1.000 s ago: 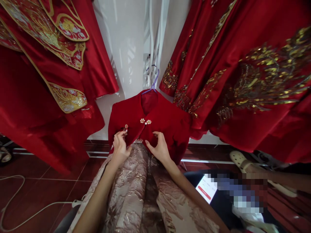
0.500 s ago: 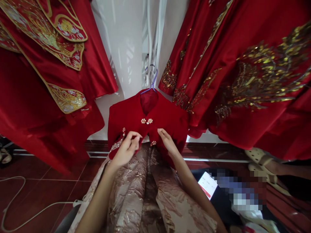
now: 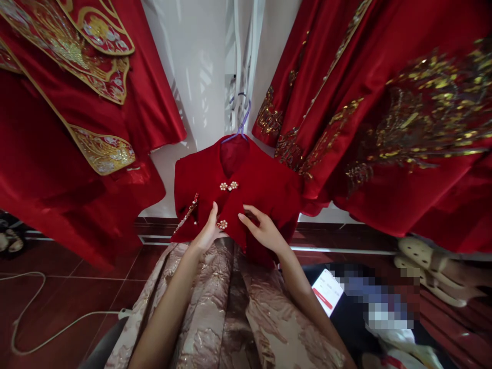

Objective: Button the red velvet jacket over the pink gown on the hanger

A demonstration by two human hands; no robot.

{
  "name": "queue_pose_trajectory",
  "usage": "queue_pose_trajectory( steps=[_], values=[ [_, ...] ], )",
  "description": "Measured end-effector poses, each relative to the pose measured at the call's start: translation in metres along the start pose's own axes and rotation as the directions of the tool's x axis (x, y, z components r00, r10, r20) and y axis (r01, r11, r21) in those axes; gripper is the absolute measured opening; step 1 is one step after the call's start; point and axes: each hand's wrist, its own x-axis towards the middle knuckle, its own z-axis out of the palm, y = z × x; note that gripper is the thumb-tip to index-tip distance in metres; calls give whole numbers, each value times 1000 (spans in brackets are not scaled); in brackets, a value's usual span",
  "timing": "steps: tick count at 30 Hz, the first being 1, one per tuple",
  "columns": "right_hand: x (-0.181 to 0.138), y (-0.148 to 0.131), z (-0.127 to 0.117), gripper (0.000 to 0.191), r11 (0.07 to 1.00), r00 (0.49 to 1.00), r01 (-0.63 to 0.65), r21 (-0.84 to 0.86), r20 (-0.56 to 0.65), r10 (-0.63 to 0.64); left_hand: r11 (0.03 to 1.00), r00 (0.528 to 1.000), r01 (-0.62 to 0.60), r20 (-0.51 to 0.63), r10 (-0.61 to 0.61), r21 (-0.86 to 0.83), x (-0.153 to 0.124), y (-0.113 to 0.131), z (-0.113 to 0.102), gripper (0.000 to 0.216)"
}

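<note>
Both hands rest on the front of a small red jacket (image 3: pixel 265 184).
Flat and straight-fingered, the left hand (image 3: pixel 206 231) presses the jacket's front edge just beside the lower pearl clasp (image 3: pixel 222 224). The right hand (image 3: pixel 265 231) lies spread open on the other panel, gripping nothing. The upper clasp (image 3: pixel 228 186) is closed. The jacket hangs on a purple hanger (image 3: pixel 243 123) against a white wall (image 3: pixel 192 77), above a pale brocade skirt (image 3: pixel 207 312) and between gold-embroidered red gowns (image 3: pixel 384 143). A white cable (image 3: pixel 38 328) lies on the floor at the left.
</note>
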Motion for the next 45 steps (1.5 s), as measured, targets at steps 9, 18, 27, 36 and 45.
queue_pose_trajectory(
  steps=[9, 18, 27, 36, 45],
  values=[
    [-8, 16, -6, 43, 970, 996, 69, -233, 64, -56, 851, 785, -229, -427, 448, 472, -12, 32, -41, 36],
    [-8, -9, 14, 22, 986, 993, -27, -167, -118, 7, 826, 680, -226, -523, 514, 517, -19, 27, -46, 29],
    [-14, -22, 43, 43, 993, 991, -52, -110, -129, 38, 857, 926, -243, -155, 345, 454, -27, 13, -14, 34],
    [-15, -16, 49, 41, 998, 969, -15, -62, -248, -1, 811, 825, -266, -312, 471, 520, -20, 14, -3, 19],
    [-12, -13, 37, 25, 998, 962, -63, 26, -265, 68, 810, 797, -252, -362, 485, 530, -17, 11, -21, 20]
  ],
)
